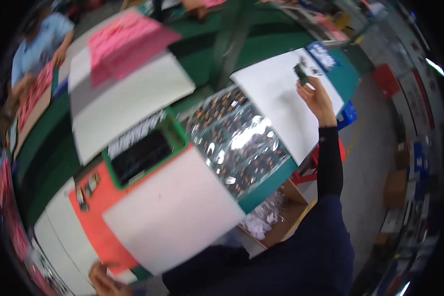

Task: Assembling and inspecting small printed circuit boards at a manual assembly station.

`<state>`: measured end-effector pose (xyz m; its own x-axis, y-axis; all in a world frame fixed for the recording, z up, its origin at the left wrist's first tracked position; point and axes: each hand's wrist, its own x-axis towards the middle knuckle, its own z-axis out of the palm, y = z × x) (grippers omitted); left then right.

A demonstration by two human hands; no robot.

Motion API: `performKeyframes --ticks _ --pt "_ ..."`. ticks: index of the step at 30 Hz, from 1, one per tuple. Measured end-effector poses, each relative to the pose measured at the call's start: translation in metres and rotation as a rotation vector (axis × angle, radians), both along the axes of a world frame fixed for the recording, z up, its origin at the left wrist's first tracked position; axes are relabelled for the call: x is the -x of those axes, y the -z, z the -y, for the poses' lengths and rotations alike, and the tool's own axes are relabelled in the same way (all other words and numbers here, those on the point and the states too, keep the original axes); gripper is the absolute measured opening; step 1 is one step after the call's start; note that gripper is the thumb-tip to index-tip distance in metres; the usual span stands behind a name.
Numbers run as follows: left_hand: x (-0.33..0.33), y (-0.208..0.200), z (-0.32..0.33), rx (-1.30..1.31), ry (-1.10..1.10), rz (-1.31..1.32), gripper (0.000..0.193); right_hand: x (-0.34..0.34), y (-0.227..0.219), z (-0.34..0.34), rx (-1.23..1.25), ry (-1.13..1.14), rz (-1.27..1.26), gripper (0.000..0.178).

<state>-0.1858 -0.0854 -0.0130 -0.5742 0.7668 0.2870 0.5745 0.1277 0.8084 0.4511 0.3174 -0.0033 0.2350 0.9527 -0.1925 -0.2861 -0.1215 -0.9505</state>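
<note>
My right hand reaches out over a white sheet at the right. Between its fingertips is a small dark green, flat-looking part; blur hides its exact kind. Several small dark pieces lie on the sheet just beyond it, beside a blue and white packet. My left hand is low at the left edge of the work area, by an orange-red mat. Its fingers look bent but are smeared, so a hold cannot be made out. Two small parts lie on that mat.
A pale board partly covers the mat, with a green-framed tray behind. Clear plastic covers rows of small parts in the middle. A cardboard box holds white scraps below. Pink sheets and another person are far left.
</note>
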Motion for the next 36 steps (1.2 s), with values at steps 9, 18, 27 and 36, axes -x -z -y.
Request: performKeyframes --ticks 9,18,27,36 --pt "-0.166 -0.02 -0.125 0.089 0.65 0.682 0.04 0.284 0.014 0.245 0.186 -0.67 -0.57 0.027" --pt "-0.097 -0.011 -0.112 -0.028 0.417 1.12 0.021 0.284 -0.009 0.126 -0.418 -0.285 1.055 0.019" --pt "-0.063 0.027 -0.106 0.2 0.461 0.47 0.026 0.301 0.002 0.077 -0.289 -0.435 1.606 0.014" --pt "-0.068 0.02 -0.109 0.171 0.408 0.658 0.026 0.297 0.005 0.069 -0.547 -0.41 1.618 0.018"
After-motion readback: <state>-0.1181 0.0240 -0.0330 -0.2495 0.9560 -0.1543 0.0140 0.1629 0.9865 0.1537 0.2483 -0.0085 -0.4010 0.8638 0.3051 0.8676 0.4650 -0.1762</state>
